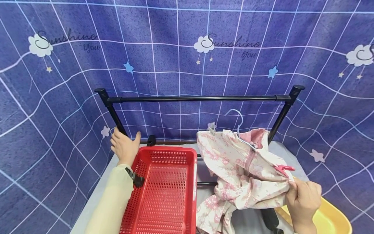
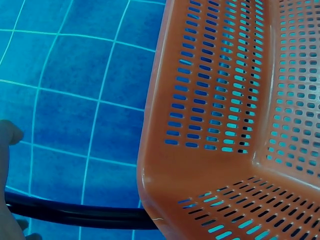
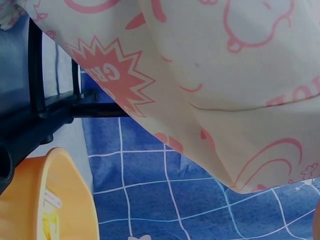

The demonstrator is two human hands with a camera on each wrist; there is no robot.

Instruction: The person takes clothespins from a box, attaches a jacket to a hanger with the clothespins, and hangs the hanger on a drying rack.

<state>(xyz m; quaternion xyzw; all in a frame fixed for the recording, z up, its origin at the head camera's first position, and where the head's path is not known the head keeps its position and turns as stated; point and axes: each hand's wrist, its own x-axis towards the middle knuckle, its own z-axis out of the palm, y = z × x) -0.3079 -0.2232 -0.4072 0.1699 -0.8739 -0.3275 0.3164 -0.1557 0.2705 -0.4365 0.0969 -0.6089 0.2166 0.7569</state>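
A pink-and-white printed top is on a thin pale blue hanger, whose hook points up below the rack's crossbar. One pink clothespin clips its right side. My right hand pinches the top's edge just below that clothespin; in the right wrist view the printed fabric fills the upper part. My left hand is held up with fingers spread and nothing in it, overlapping the black rack's left post beside the red basket.
The black rack's crossbar spans above the basket and top. A yellow basin stands at the lower right, with clothespins inside. A blue gridded curtain encloses the back and sides.
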